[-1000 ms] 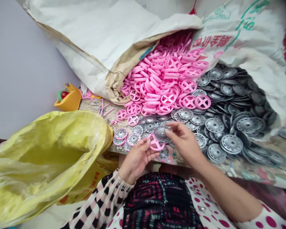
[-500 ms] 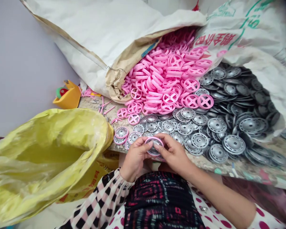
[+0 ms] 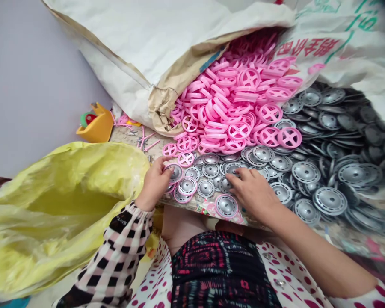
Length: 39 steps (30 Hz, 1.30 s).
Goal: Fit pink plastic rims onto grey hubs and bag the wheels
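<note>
My left hand [image 3: 155, 183] is closed at the table's left edge, thumb and fingers pinching a pink-rimmed grey toy wheel [image 3: 174, 173] above other assembled wheels [image 3: 186, 186]. Among the loose grey hubcaps, my right hand [image 3: 255, 192] has its fingers curled down and its thumb at the edge of a grey hubcap [image 3: 225, 185]. Part of that hubcap is behind the fingers. One more pink-rimmed wheel [image 3: 226, 206] lies flat near the front edge, just below my right fingertips.
Pink spoked wheel rings [image 3: 224, 111] spill from a large white sack [image 3: 122, 38]. Grey hubcaps [image 3: 327, 128] pour from another white sack [image 3: 365, 72] at right. A wide yellow bag [image 3: 67, 205] gapes at left. Behind it sits a yellow plastic piece [image 3: 98, 124].
My hands have parted from the wheel they held together. The left moved left to the assembled wheels, the right moved right to the grey hubcaps. A pink-rimmed wheel now shows at the front edge.
</note>
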{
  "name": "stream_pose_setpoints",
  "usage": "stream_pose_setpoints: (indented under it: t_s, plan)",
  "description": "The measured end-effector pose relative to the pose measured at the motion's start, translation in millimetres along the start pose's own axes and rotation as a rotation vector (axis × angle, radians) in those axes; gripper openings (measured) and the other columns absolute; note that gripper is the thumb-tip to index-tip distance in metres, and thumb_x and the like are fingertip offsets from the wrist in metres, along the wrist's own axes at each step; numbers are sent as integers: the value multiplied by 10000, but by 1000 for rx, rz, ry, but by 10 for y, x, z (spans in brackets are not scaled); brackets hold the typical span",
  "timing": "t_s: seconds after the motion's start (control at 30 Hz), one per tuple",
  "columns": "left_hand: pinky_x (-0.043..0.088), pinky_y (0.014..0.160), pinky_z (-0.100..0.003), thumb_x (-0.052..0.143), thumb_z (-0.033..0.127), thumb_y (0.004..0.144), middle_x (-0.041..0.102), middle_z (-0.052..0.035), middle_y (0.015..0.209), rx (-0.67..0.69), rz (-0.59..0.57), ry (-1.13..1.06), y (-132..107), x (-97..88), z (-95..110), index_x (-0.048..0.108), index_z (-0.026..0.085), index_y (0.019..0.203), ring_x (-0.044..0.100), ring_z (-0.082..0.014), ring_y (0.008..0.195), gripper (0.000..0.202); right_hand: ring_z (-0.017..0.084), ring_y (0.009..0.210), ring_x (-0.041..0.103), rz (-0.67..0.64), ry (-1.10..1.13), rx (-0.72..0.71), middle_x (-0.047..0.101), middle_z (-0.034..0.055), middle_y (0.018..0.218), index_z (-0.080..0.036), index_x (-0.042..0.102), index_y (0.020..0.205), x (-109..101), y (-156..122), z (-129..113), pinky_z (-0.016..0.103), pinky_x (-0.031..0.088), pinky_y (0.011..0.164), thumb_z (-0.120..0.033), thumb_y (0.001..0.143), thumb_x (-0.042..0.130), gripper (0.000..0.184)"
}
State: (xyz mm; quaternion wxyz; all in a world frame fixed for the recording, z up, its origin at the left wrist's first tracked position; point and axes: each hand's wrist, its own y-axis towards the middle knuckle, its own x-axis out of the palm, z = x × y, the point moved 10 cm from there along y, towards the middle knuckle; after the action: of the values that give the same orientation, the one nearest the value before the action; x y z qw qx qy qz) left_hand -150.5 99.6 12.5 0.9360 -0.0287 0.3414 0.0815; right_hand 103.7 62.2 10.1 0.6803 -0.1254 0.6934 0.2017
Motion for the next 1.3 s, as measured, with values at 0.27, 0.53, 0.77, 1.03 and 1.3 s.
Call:
stream_pose_setpoints:
  t_s: [0.27, 0.53, 0.77, 1.03, 1.3]
  plan:
    - [447, 882, -403, 434, 189, 855, 606, -187, 1022, 165, -33, 666, 150, 189, 73, 669, 98, 1085, 581, -286, 968, 342, 262, 883, 513, -4, 78, 44, 573, 132, 993, -168, 619, 1073, 38, 48, 48, 355, 400, 742, -204, 849, 596, 228]
    - [411, 836, -441, 469, 269, 864, 601, -168, 1012, 319, -88, 883, 224, 523, 354, 715, 168, 1029, 532, -320, 975, 313, 247, 899, 525, 43, 277, 62, 567, 103, 955, -153, 581, 1088, 73, 29, 161, 339, 401, 771, -215, 870, 546, 229]
    - [396, 815, -417, 471, 223, 862, 613, -148, 957, 389, -126, 946, 355, 695, 403, 728, 150, 921, 517, -300, 951, 274, 189, 767, 541, 186, 682, 194, 567, 41, 836, -198, 613, 1001, -28, -43, 385, 314, 421, 705, -276, 883, 515, 172]
    - [419, 816, -393, 463, 198, 894, 604, -99, 881, 844, -4, 684, -414, 476, 1056, 710, 200, 843, 488, -242, 890, 253, 114, 621, 493, 229, 1719, 643, 532, -26, 727, -206, 549, 768, 133, -95, 437, 252, 426, 577, -442, 714, 708, 290]
    - [386, 1016, -435, 626, 225, 824, 553, -97, 1274, 597, -267, -94, -1117, 679, 1020, 621, 273, 1148, 481, -259, 1187, 327, 108, 518, 481, 29, 1947, 713, 562, -44, 636, -214, 492, 757, 234, -303, -5, 237, 419, 494, -469, 678, 751, 372]
